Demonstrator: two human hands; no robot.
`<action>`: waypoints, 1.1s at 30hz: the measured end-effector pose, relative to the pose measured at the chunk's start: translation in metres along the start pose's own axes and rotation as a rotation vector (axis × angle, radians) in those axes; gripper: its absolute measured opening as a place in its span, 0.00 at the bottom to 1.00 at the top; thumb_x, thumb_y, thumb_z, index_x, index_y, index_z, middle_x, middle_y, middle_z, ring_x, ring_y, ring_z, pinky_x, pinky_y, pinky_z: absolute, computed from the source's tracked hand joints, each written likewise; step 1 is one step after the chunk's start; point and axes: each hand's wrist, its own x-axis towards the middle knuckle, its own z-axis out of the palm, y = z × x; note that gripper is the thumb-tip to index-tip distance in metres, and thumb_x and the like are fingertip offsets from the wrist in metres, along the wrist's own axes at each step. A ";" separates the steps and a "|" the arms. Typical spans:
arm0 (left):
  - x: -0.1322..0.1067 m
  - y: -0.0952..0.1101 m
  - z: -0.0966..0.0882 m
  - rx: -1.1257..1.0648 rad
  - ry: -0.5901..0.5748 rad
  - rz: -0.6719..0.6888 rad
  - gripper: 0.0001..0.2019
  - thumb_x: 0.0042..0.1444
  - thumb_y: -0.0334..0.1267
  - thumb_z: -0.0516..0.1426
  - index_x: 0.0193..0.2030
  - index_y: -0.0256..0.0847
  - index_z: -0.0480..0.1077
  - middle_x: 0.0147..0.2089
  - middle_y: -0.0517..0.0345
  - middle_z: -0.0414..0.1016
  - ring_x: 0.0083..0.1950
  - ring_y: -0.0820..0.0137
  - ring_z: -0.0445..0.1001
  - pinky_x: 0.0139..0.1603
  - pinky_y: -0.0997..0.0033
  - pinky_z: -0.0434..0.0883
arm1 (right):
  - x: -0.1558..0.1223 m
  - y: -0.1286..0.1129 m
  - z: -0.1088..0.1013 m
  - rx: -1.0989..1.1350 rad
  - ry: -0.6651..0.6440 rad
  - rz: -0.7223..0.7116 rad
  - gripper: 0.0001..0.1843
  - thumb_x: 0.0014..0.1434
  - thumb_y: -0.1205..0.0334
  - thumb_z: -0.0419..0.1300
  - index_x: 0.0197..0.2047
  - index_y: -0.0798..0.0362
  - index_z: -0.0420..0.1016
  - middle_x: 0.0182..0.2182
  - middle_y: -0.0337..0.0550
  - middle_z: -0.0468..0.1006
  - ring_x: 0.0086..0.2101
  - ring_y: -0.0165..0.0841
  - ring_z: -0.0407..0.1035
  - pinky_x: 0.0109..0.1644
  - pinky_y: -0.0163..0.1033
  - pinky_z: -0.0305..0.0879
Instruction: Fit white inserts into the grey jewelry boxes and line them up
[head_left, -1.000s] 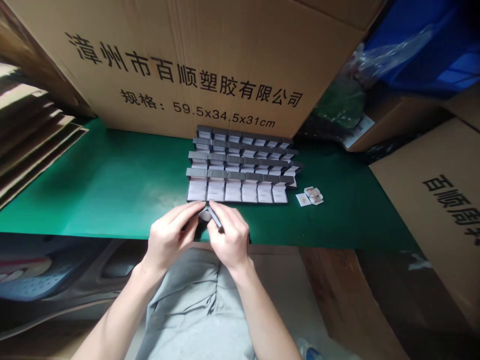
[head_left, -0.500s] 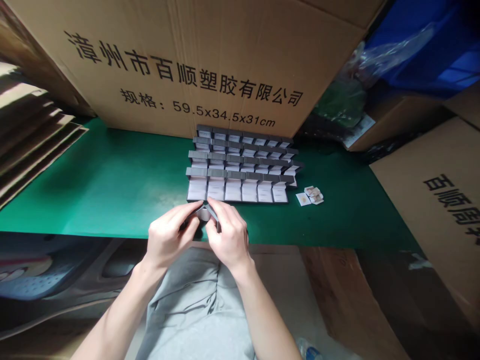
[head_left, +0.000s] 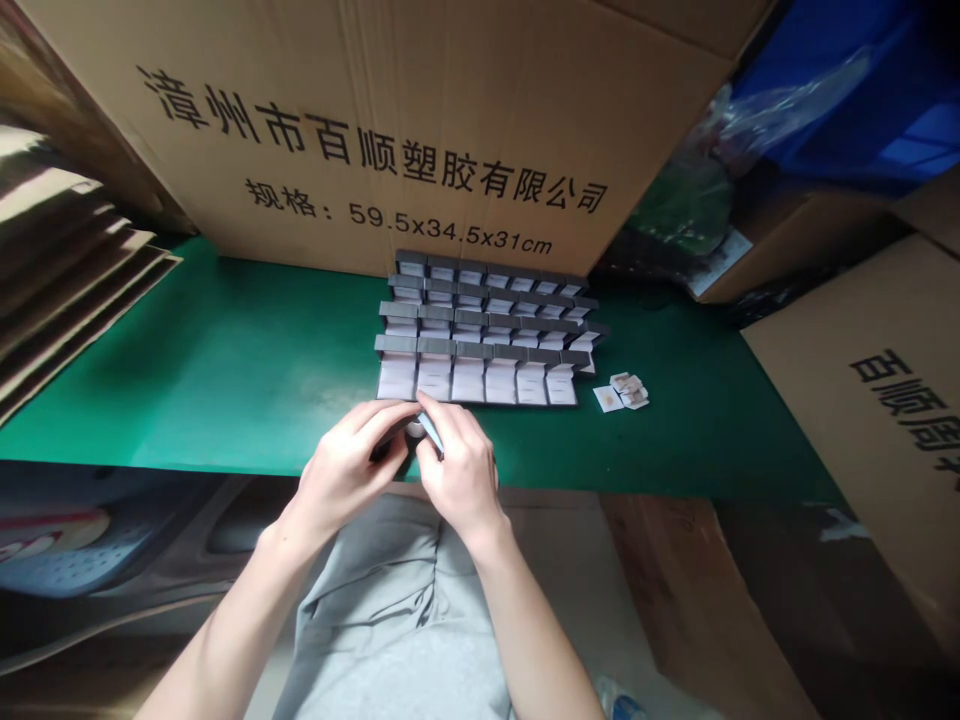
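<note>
My left hand [head_left: 360, 452] and my right hand [head_left: 459, 458] meet at the table's front edge, both closed on one small dark hinged box [head_left: 415, 428] with a pale inside. The fingers cover most of this box, so what is inside it cannot be made out. Just beyond my fingertips stand several rows of small dark jewelry boxes [head_left: 471, 380], their lids raised and their insides lined in white. To the right of those rows lie a few small white cards or inserts [head_left: 619, 393].
A large printed cardboard carton [head_left: 375, 110] stands behind the rows on the green tabletop [head_left: 247, 350]. Stacked cardboard sheets [head_left: 75, 250] are at the left. Another carton [head_left: 870, 380] stands on the right, with a blue bin [head_left: 847, 90] and plastic bags [head_left: 690, 200] behind.
My left hand has turned slightly and shifted right, closer to my right hand. The held box shows less of its pale inside, and a light blue face now shows beside my right fingers.
</note>
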 end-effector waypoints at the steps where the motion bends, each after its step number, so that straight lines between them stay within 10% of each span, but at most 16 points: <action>1: 0.000 0.000 0.000 -0.006 -0.010 -0.005 0.15 0.69 0.31 0.54 0.60 0.45 0.72 0.54 0.50 0.83 0.52 0.61 0.83 0.54 0.63 0.80 | 0.000 0.000 0.000 -0.005 -0.007 -0.003 0.28 0.67 0.73 0.53 0.67 0.51 0.75 0.51 0.47 0.84 0.50 0.39 0.77 0.58 0.41 0.77; 33: 0.004 0.000 0.001 0.036 -0.007 -0.015 0.15 0.66 0.32 0.55 0.57 0.43 0.74 0.47 0.52 0.85 0.42 0.62 0.81 0.44 0.64 0.79 | -0.001 0.000 0.004 -0.045 0.070 -0.043 0.23 0.67 0.72 0.55 0.62 0.55 0.79 0.51 0.49 0.87 0.45 0.39 0.81 0.53 0.41 0.79</action>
